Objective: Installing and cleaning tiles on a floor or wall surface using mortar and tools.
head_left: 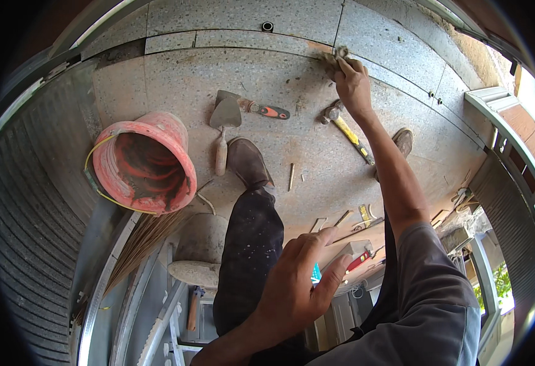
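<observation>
My right hand [354, 86] reaches far forward and is closed round a crumpled, dirty grey-brown rag [329, 63]. It presses the rag on the speckled floor tiles [279, 73], beside a joint along a narrow tile strip [237, 40]. Close to me hangs my left hand [301, 277], fingers apart and holding nothing. A hammer [350, 136] with a yellow and black handle lies just below my right wrist. Left of it are a pointing trowel [226, 114] and a second trowel with an orange-black handle [270, 111], whose blade is partly covered by the first.
A mortar-stained red bucket [176, 131] stands tilted at left, near a bundle of thin sticks [142, 247] and a grey upturned-looking bucket [201, 238]. My shoes [247, 161] flank the work area. Scraps and a red-handled tool [359, 261] lie lower right. Ribbed metal shutters [29, 226] border the sides.
</observation>
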A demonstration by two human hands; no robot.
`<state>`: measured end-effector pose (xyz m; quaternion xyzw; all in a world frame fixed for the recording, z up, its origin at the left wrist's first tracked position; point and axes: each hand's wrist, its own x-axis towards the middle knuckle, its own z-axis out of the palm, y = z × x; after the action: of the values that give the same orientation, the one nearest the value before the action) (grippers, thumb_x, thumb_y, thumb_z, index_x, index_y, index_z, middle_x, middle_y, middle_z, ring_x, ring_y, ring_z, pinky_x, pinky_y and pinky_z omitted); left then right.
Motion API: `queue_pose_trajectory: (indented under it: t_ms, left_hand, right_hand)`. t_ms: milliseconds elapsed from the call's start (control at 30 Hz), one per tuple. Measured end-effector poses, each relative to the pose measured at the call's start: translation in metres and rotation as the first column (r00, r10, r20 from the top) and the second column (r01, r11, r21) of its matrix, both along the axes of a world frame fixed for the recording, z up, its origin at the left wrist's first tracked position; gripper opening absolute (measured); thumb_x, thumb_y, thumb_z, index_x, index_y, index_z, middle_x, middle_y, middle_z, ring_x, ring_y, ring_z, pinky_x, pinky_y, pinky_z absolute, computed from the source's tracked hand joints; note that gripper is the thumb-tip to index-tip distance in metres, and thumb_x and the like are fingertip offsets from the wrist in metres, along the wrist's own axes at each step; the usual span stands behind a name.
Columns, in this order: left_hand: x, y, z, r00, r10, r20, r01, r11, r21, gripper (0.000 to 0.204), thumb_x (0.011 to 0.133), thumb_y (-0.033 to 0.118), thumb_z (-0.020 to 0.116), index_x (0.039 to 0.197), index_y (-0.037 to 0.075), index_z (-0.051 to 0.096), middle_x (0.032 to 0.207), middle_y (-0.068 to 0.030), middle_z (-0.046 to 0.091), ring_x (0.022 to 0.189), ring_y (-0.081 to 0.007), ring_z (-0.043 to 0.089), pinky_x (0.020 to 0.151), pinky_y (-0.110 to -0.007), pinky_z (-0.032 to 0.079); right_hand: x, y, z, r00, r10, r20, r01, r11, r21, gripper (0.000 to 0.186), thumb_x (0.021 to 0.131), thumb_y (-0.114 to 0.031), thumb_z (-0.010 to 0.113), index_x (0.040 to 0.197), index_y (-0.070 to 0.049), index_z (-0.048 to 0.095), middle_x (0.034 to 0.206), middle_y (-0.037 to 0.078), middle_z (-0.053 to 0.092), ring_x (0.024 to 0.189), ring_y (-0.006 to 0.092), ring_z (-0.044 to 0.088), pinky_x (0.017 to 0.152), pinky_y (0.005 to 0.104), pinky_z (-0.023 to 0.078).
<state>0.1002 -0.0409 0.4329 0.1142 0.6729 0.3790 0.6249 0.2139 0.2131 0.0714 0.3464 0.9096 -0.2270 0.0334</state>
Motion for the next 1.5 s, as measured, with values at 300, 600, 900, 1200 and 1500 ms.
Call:
queue_pose_trajectory:
  t_ms: [300,600,900,1200,1500]
  left_hand:
    - [0.003,0.013,-0.003,0.999,-0.034,-0.005,0.034,0.999,-0.031,0.042,0.100,0.019,0.070,0.131,-0.007,0.060,0.115,-0.0245,0.067,0.105,-0.0344,0.069,0.091,-0.041,0.055]
    - [0.004,0.016,-0.003,1.000,0.007,0.014,-0.007,0.999,-0.040,0.041,0.100,0.019,0.070,0.130,-0.007,0.061,0.114,-0.0242,0.067,0.105,-0.0341,0.069,0.092,-0.041,0.055]
    - [0.000,0.009,-0.005,1.000,0.000,-0.011,0.000,1.000,-0.017,0.042,0.099,0.020,0.070,0.130,-0.007,0.061,0.115,-0.0248,0.067,0.106,-0.0346,0.069,0.091,-0.042,0.055]
    - [0.000,0.011,-0.004,1.000,-0.003,-0.006,0.003,1.000,-0.009,0.043,0.100,0.023,0.069,0.130,-0.007,0.061,0.115,-0.0254,0.068,0.108,-0.0360,0.069,0.093,-0.043,0.055]
    - [-0.009,0.000,0.000,1.000,0.013,-0.016,-0.014,0.999,-0.039,0.045,0.101,0.025,0.068,0.131,-0.006,0.060,0.116,-0.0256,0.068,0.110,-0.0368,0.068,0.096,-0.043,0.052]
  right_hand:
    - [-0.067,-0.056,-0.022,0.890,-0.276,-0.363,0.228,0.959,-0.170,0.036,0.087,-0.002,0.058,0.120,-0.002,0.073,0.108,0.027,0.066,0.100,0.0419,0.063,0.092,0.0486,0.052]
    - [-0.035,-0.085,-0.005,0.861,0.503,-0.079,-0.509,0.852,-0.121,0.045,0.091,-0.013,0.069,0.136,-0.015,0.065,0.131,0.013,0.059,0.113,0.0342,0.060,0.098,0.0426,0.054]
    - [-0.038,0.004,0.008,0.972,-0.158,-0.172,0.155,0.987,-0.035,0.043,0.092,-0.016,0.059,0.131,-0.003,0.068,0.119,0.026,0.063,0.112,0.0424,0.059,0.099,0.0478,0.049]
    - [-0.082,-0.017,-0.038,0.949,-0.286,-0.134,0.290,0.957,0.010,0.028,0.088,-0.009,0.054,0.108,-0.001,0.072,0.113,0.026,0.065,0.108,0.0438,0.059,0.099,0.0508,0.049]
    - [-0.158,-0.079,-0.011,0.898,0.136,-0.418,-0.242,0.947,-0.212,0.047,0.090,-0.008,0.063,0.137,-0.005,0.065,0.128,0.023,0.063,0.119,0.0427,0.058,0.104,0.0482,0.049]
